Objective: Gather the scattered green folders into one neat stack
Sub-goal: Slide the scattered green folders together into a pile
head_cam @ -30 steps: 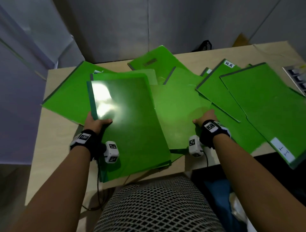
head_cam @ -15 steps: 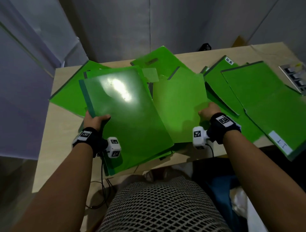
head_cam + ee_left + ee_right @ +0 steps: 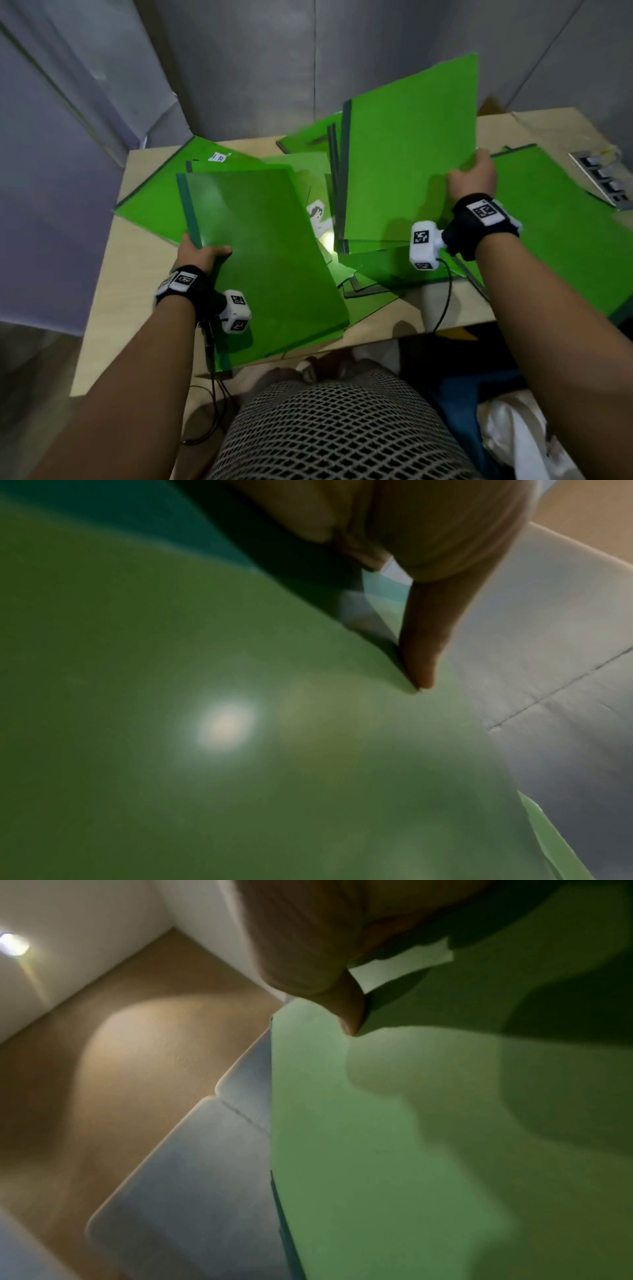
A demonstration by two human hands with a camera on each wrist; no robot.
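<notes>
Several green folders lie scattered over a pale wooden table (image 3: 113, 284). My left hand (image 3: 202, 255) grips the near left edge of a small stack of folders (image 3: 260, 253), thumb on top; the left wrist view shows that thumb (image 3: 421, 653) pressing the green cover (image 3: 205, 750). My right hand (image 3: 474, 178) grips the right edge of another folder (image 3: 411, 154) and holds it tilted up on its near edge above the table's middle. The right wrist view shows the thumb (image 3: 346, 1007) on that folder (image 3: 411, 1150). More folders lie flat at the far left (image 3: 154, 205) and right (image 3: 565, 240).
A grey tray of small items (image 3: 603, 178) sits at the table's far right. Grey walls close in behind and to the left. A folder with a white label (image 3: 217, 157) lies at the back left. Cables hang off the near table edge.
My right hand has lifted a folder from flat on the table to steeply tilted, uncovering folders beneath. The left hand keeps its grip on the left stack, which shifted slightly.
</notes>
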